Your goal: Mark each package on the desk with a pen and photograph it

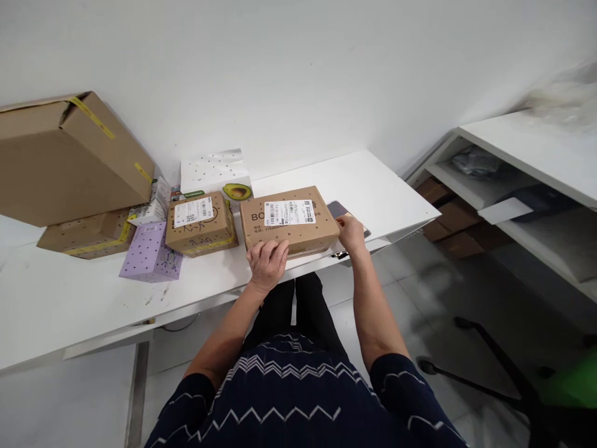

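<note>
A brown cardboard box [291, 221] with a white shipping label [290, 213] on top sits at the front of the white table. My left hand [268, 264] is bent over the box's near edge, its fingers curled against the cardboard. At the right end of the box is my right hand [351, 233], fingers closed together at the side. What those fingertips pinch, if anything, is hidden. A dark flat phone-like object [336, 209] lies partly behind the right hand. Beneath that hand, a small dark item with metal parts [340, 255] shows at the table edge.
Left of the box stand a smaller labelled carton [200, 224], a purple box [150, 252] and a white avocado-print box [215, 174]. A large carton [69, 162] rests on another carton [88, 236]. A shelf unit [527, 180] and chair base [494, 367] are at right.
</note>
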A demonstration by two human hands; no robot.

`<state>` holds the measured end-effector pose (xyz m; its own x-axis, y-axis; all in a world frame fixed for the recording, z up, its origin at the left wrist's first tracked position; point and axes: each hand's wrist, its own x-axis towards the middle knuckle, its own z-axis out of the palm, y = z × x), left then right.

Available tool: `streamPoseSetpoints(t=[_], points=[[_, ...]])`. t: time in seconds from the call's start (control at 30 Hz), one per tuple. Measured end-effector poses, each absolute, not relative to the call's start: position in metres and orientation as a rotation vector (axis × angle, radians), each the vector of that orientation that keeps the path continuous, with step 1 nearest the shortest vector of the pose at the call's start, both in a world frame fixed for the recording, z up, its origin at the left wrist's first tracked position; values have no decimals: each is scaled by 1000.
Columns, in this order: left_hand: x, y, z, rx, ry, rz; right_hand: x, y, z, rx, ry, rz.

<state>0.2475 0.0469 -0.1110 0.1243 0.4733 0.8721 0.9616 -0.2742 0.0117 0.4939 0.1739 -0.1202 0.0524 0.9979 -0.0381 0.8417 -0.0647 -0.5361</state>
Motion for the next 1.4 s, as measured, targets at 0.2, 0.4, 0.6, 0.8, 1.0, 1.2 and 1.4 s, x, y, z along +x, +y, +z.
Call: streamPoseSetpoints(t=[0.2,0.4,0.6,0.8,1.0,1.2,1.4], points=[[245,47,-122,-1934,-1564,-1098,511,179,-128,-2179,-1892,326],[247,48,-115,-1868,-1412,-1139,516,179,-135,-2159,-1930,384],[247,48,-115,-1855,-1431,-1095,523,157,-130,-2116,-1553,462],[245,48,-122,-1908,-1525,-1104,540,115,-106,-1442,-706,1011],[246,49,-124,-1911,-1576,-1087,504,59,-49,-797,-723,1367],[246,46,-119,-1902,-1518,-1096,441,21,-32,-569,-507,1948],[242,41,-118,-1986,-1565,-1138,401,7,-32,-330,-318,2332]])
